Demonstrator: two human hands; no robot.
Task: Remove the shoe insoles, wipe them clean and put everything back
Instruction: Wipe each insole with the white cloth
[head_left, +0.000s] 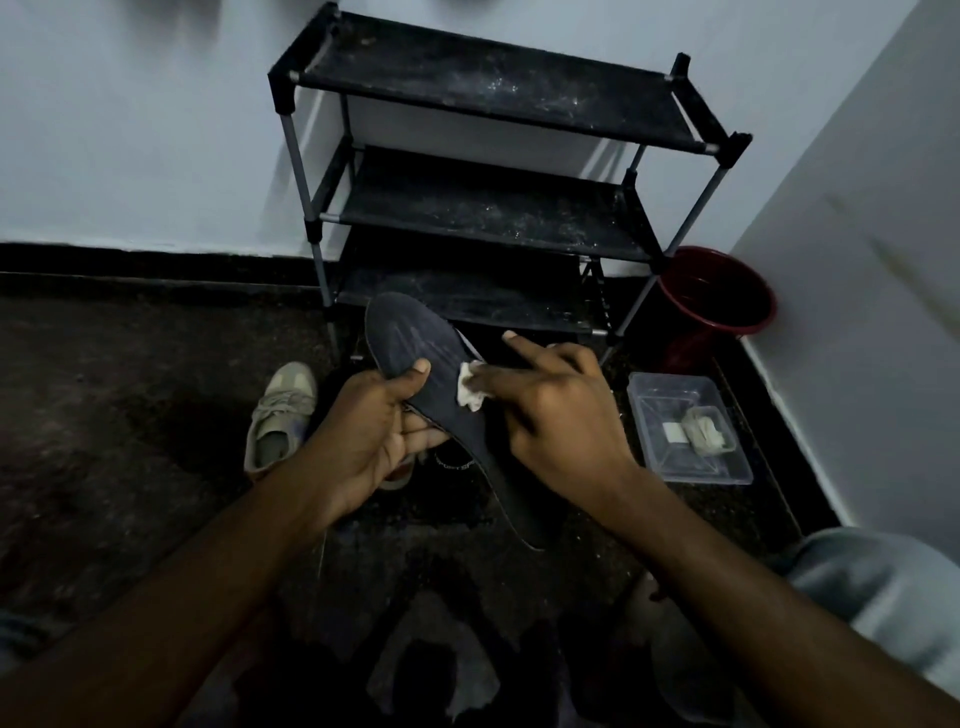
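Gripping the long, flat, dark insole (415, 353) in the left hand (374, 431), thumb on top, fingers curled under, to keep it steady off the floor. Pinching a small crumpled white cloth (470, 392) in the right hand (550, 415), pressing it on the insole to wipe. Beyond, soft tan lace-up shoe (283, 415) waiting on the floor.

A corner of a home, likely an entry or storage nook, is indicated; a black three-tier shoe rack (493, 88) is set against plain white walls (130, 130); a worn shoe (280, 415) is left on the dark speckled floor (104, 389); a red bucket (696, 340) and a clear plastic container (670, 462) are kept in the corner beside the rack
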